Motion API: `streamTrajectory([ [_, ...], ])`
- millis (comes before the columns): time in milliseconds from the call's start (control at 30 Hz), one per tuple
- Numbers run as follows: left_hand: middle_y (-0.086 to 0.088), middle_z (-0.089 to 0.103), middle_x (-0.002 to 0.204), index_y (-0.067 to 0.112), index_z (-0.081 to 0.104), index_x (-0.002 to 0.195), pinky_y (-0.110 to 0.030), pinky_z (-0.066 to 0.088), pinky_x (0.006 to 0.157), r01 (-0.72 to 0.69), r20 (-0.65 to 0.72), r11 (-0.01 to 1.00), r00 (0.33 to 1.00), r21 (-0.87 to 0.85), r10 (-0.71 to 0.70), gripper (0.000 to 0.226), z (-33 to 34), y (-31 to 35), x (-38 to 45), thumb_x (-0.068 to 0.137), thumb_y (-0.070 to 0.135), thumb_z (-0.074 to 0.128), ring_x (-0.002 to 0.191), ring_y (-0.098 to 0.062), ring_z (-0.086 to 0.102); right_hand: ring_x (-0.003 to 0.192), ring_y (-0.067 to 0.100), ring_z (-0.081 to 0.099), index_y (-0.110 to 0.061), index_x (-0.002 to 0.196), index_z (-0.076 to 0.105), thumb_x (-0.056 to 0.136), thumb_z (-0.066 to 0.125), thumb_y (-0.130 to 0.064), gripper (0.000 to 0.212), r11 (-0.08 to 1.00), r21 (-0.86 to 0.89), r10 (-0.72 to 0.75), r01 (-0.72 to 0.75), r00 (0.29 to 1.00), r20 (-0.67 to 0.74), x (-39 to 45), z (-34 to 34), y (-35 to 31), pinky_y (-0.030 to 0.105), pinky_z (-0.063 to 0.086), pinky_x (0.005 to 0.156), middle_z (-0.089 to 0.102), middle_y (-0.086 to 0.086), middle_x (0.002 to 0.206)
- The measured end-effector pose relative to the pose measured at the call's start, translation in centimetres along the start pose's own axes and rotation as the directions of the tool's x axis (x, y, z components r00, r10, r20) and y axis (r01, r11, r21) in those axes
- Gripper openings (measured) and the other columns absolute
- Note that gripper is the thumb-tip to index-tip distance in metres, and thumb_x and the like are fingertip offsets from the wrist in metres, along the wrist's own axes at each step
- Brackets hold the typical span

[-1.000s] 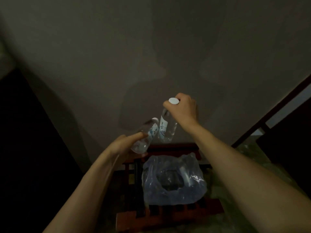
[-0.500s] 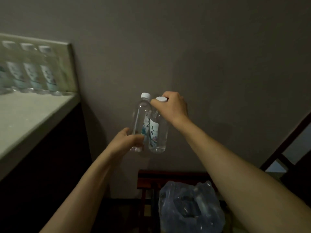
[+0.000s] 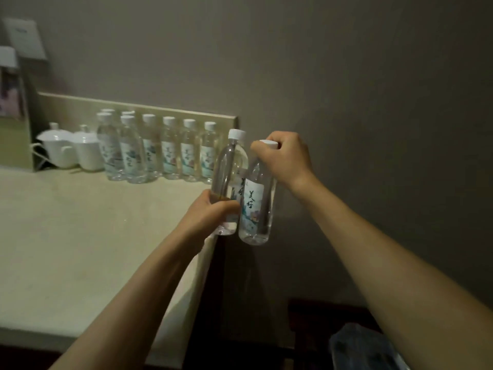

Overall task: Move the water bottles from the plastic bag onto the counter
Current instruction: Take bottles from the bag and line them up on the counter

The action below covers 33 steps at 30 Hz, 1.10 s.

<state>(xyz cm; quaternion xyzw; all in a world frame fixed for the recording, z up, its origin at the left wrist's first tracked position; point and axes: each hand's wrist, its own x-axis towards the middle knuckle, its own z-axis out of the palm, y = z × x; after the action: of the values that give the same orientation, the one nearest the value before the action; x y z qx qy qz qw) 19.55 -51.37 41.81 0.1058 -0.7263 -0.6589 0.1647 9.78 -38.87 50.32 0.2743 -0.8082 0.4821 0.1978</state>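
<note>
Since half a second ago the view has been swung left: the pale stone tabletop (image 3: 80, 236) is now seen in full, and the two held bottles have been carried up beside its right edge. The left clear plastic water bottle with a white cap (image 3: 229, 169) is gripped low on its body by the left hand (image 3: 210, 212); its label is largely hidden. The right clear plastic water bottle (image 3: 257, 206) is held by its cap in the clenched fingers of the right hand (image 3: 285, 158); two dark Chinese characters, "美好", can be read on its white label above a pale floral print. The two bottles touch. A row of matching labelled bottles (image 3: 160, 150) stands far on the tabletop against a low backsplash, their print blurred. Two white lidded porcelain cups (image 3: 72, 148) stand left of them. The bluish translucent plastic bag (image 3: 360, 348) is cut off at the near right.
</note>
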Motion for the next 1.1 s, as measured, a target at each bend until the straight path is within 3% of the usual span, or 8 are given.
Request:
streamTrajectory([
  [67,-0.006,0.071,0.093,0.011,0.059,0.102,-0.022,0.051,0.060,0.021,-0.066,1.000,0.998,-0.006,-0.021,0.034,-2.9,-0.7,0.4,0.077,0.022,0.079,0.080,-0.014,0.069,0.055,0.014,0.044,-0.007,0.059,0.056,0.067,0.064,-0.039,0.035,1.000,0.014,-0.007,0.006,1.000,0.025,0.1,2.8,-1.3,0.029,0.038,0.052,0.049,-0.001,0.052],
  [167,-0.004,0.071,0.097,0.017,0.059,0.103,-0.026,0.049,0.064,0.051,-0.086,0.999,0.995,-0.004,-0.052,0.041,-6.5,-1.5,1.6,0.073,0.031,0.083,0.087,-0.017,0.070,0.057,0.013,0.047,-0.002,0.068,0.061,0.070,0.065,-0.038,0.036,0.999,0.026,-0.035,0.034,0.997,0.071,0.7,6.3,-2.4,0.028,0.038,0.053,0.055,0.002,0.058],
  [333,-0.006,0.076,0.096,0.016,0.064,0.102,-0.029,0.051,0.068,0.032,-0.102,0.999,0.994,-0.010,-0.033,0.039,-10.9,-2.7,3.8,0.070,0.023,0.086,0.087,-0.022,0.073,0.058,0.014,0.049,-0.004,0.067,0.061,0.074,0.065,-0.034,0.031,0.996,0.083,-0.053,0.044,0.992,0.116,2.5,11.0,-3.0,0.032,0.040,0.055,0.056,0.002,0.060],
  [500,-0.003,0.076,0.102,0.009,0.065,0.109,-0.033,0.055,0.079,-0.027,-0.074,0.998,0.997,0.062,0.031,0.048,-14.6,-3.2,6.1,0.066,0.017,0.087,0.089,-0.014,0.075,0.054,0.012,0.041,-0.003,0.065,0.056,0.076,0.066,-0.031,0.032,0.990,0.118,-0.086,0.072,0.990,0.112,4.3,14.8,-3.6,0.027,0.031,0.050,0.048,0.000,0.057],
  [833,0.016,0.076,0.095,0.031,0.064,0.100,-0.021,0.056,0.068,-0.065,-0.075,0.981,0.994,0.183,0.080,0.043,-19.6,-4.6,10.3,0.071,0.007,0.084,0.088,-0.002,0.073,0.055,0.011,0.043,-0.014,0.071,0.053,0.085,0.059,-0.034,0.025,0.995,0.083,-0.074,0.061,0.984,0.165,6.3,20.4,-3.9,0.028,0.032,0.053,0.048,-0.006,0.060],
  [967,0.004,0.071,0.109,0.023,0.052,0.125,-0.029,0.058,0.078,-0.048,-0.033,0.980,0.998,0.194,0.055,0.065,-21.3,-4.8,12.2,0.071,0.009,0.085,0.099,-0.012,0.070,0.058,0.004,0.046,-0.019,0.075,0.052,0.088,0.059,-0.034,0.021,0.996,0.058,-0.078,0.073,0.993,0.092,6.5,22.0,-3.9,0.025,0.031,0.051,0.053,-0.009,0.066],
  [1100,-0.003,0.067,0.120,0.019,0.047,0.129,-0.031,0.056,0.082,-0.056,0.044,0.987,0.998,0.148,0.050,0.069,-22.5,-5.7,13.2,0.071,0.005,0.083,0.111,-0.019,0.065,0.073,0.006,0.045,-0.022,0.091,0.047,0.090,0.058,-0.044,0.024,0.992,-0.033,-0.117,0.121,0.989,0.095,5.7,22.9,-3.1,0.024,0.034,0.062,0.048,-0.009,0.088],
])
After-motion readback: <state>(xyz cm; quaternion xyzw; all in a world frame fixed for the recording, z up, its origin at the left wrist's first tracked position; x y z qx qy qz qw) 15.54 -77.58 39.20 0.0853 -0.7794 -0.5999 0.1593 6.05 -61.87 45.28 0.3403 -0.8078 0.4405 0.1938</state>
